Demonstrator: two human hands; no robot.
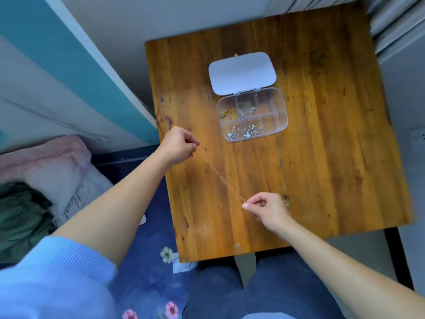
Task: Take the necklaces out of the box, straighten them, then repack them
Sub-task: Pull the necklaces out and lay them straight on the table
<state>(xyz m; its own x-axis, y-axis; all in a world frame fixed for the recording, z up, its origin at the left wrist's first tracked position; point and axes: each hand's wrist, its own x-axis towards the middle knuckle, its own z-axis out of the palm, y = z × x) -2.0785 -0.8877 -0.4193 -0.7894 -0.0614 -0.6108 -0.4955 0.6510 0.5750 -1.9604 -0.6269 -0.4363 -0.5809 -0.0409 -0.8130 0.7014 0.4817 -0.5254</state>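
A thin gold necklace (pixel 224 180) is stretched taut above the wooden table (pixel 333 157) between both hands. My left hand (pixel 178 145) pinches its upper end near the table's left edge. My right hand (pixel 268 209) pinches its lower end nearer the front edge. A clear compartment box (pixel 252 114) lies open behind them, its white lid (pixel 241 72) folded back. Inside lie a gold chain (pixel 228 113) and three silver necklaces (pixel 247 111) in separate compartments. Another thin chain (pixel 283 171) lies straight on the table to the right of my right hand.
A bed with a blue floral sheet (pixel 147 261) and a pink pillow (pixel 57 166) lies to the left of the table. My legs in blue jeans (pixel 230 291) are below the table's front edge. A wall runs behind and to the left.
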